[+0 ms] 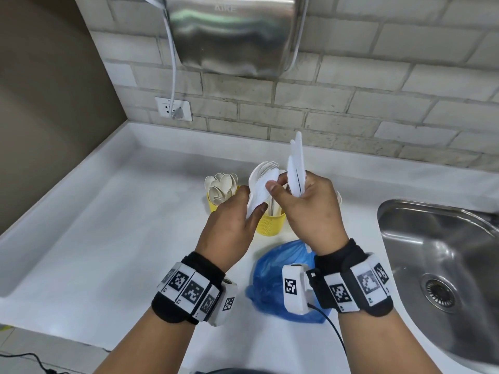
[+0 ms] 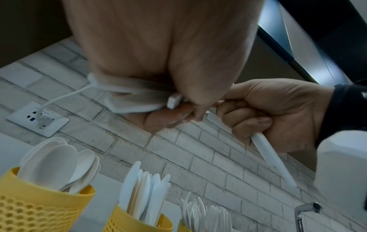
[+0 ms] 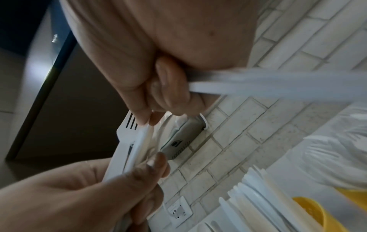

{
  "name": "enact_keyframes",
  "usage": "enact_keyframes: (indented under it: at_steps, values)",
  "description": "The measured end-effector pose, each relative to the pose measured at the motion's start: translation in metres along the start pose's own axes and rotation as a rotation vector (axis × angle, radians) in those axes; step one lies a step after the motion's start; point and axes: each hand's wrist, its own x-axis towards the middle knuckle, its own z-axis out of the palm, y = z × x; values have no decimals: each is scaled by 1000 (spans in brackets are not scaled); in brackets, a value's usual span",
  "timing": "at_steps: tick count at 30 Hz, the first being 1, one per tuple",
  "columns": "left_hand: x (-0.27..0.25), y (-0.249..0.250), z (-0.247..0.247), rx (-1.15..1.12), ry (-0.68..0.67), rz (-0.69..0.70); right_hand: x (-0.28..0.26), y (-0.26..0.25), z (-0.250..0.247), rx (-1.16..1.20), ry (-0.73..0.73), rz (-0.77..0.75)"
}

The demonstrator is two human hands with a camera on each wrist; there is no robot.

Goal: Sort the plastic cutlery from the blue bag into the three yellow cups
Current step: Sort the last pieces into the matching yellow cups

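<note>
Both hands are up in the middle of the head view, above the white worktop (image 1: 108, 238). The left hand (image 1: 229, 222) has its fingers curled round a bunch of white forks and knives (image 1: 263, 182). The right hand (image 1: 310, 211) grips a bunch of white knives (image 1: 296, 168) that point up, and its thumb and first finger pinch a piece in the left hand's bunch.

Behind the hands stand the yellow cups. The cup with spoons (image 2: 35, 208) is at the lower left of the left wrist view. The cup with knives (image 2: 139, 222) is just beside it. The cup with forks (image 2: 182, 227) is next, mostly cut off.

The blue bag (image 1: 275, 271) lies on the worktop between the wrists. A steel sink (image 1: 445, 252) is at the right of the head view.
</note>
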Motion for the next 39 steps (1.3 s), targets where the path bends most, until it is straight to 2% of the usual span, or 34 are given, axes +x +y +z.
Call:
enact_keyframes:
  at_steps: [4, 10, 15, 20, 26, 29, 31, 34, 36, 39]
  values:
    - [-1, 3, -2, 0, -10, 6, 3, 1, -2, 171, 57, 42]
    - [-3, 6, -2, -6, -49, 16, 2, 1, -3, 159, 3, 28]
    - [-3, 8, -1, -10, -20, 69, 1, 3, -2, 167, 90, 27]
    - [-5, 8, -1, -20, -58, 94, 4, 2, -6, 270, 203, 46]
    - [-5, 7, -1, -54, -74, 122, 4, 1, -13, 204, 19, -34]
    - [-3, 5, 0, -54, -92, 117, 4, 2, -13, 172, 34, -68]
    - [-3, 5, -1, -66, -91, 118, 7, 3, -14, 211, 100, -49]
    - [-4, 6, -2, -115, -86, 122, 11, 5, -17, 413, 166, 53]
    - [-4, 7, -3, -146, -82, 123, 10, 5, -19, 450, 123, 55]
    - [-4, 9, -4, -183, -88, 120, 6, 2, -18, 370, 14, 18]
